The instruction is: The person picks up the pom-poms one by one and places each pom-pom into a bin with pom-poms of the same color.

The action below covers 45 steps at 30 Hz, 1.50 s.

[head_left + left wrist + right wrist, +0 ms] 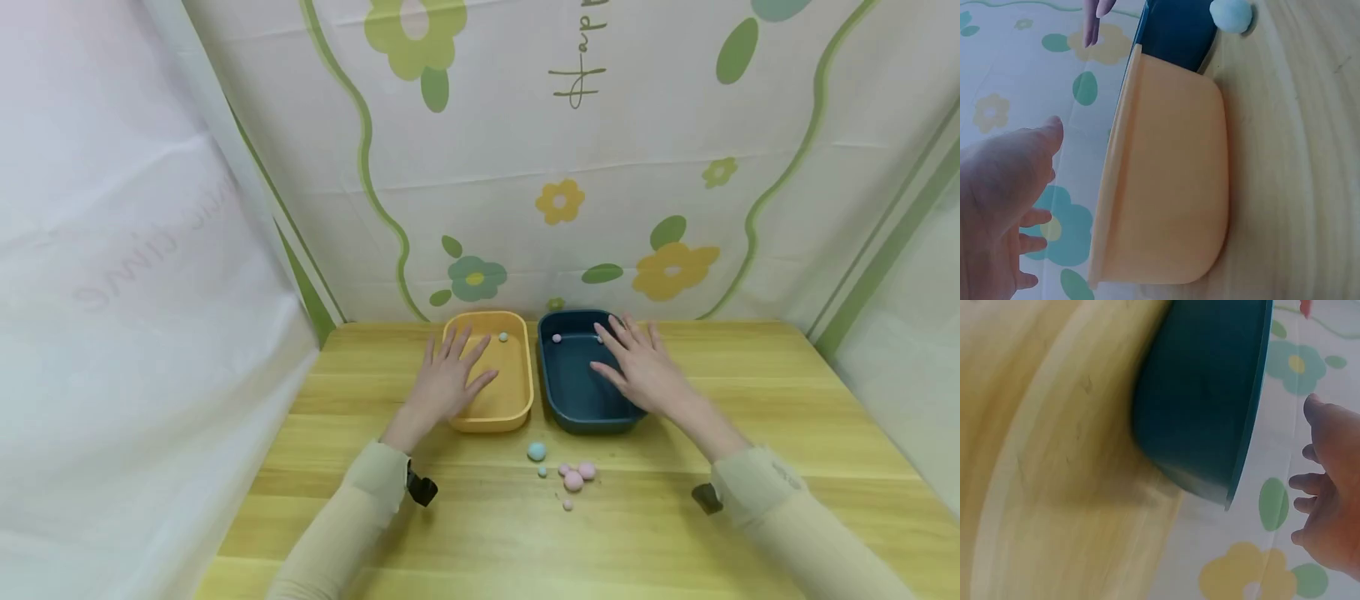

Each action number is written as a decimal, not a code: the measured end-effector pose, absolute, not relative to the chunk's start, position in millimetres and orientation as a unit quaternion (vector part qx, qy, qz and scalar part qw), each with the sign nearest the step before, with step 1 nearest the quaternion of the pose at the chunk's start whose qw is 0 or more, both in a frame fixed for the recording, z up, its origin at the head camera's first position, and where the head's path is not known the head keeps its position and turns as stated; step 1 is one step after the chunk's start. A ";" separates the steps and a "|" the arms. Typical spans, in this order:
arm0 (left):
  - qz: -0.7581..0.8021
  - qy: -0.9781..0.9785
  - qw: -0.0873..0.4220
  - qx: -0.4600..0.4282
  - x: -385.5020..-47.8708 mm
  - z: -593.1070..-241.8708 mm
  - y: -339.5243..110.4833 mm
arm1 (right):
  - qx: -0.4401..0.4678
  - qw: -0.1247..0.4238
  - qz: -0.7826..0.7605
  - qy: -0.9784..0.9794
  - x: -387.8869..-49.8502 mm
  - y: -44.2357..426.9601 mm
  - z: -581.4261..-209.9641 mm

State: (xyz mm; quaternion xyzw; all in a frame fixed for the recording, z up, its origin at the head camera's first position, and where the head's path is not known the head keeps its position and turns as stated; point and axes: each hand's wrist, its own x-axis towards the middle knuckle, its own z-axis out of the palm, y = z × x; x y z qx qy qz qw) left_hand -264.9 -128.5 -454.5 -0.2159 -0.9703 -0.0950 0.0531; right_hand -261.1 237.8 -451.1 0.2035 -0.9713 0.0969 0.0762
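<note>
My left hand (444, 382) hovers over the left side of a yellow-orange tray (512, 392), fingers spread and holding nothing. A small pale blue ball (503, 337) lies inside that tray near its far end. Over the right side of a dark blue tray (577, 379) is my right hand (648, 377), its fingers also spread and its grasp bare. One small pink ball (557, 338) sits in the far left corner there; another tiny ball (600, 339) is partly hidden by the fingers. In the wrist views both hands appear above rim level, apart from the trays.
In front of the trays lie a larger light blue ball (536, 451), a smaller blue ball (542, 472), a cluster of pink balls (573, 481) and a lone pink ball (567, 505). A flowered white cloth (510, 167) hangs behind the wooden table (645, 533); more white cloth flanks it.
</note>
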 end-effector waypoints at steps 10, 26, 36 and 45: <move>-0.135 -0.970 0.035 -0.200 -241.8 -466.6 -139.2 | 0.274 0.087 0.127 -0.949 -231.7 215.7 -458.2; -0.148 -0.972 0.030 -0.179 -219.0 -483.2 -157.8 | 0.422 0.164 0.157 -0.878 -180.1 183.1 -477.3; -0.156 -0.973 0.026 -0.170 -215.1 -492.9 -162.7 | 0.478 0.191 0.165 -0.842 -168.2 172.9 -491.1; -0.172 -0.971 0.012 -0.167 -212.9 -496.7 -161.3 | 0.497 0.174 0.164 -0.834 -175.3 167.2 -500.1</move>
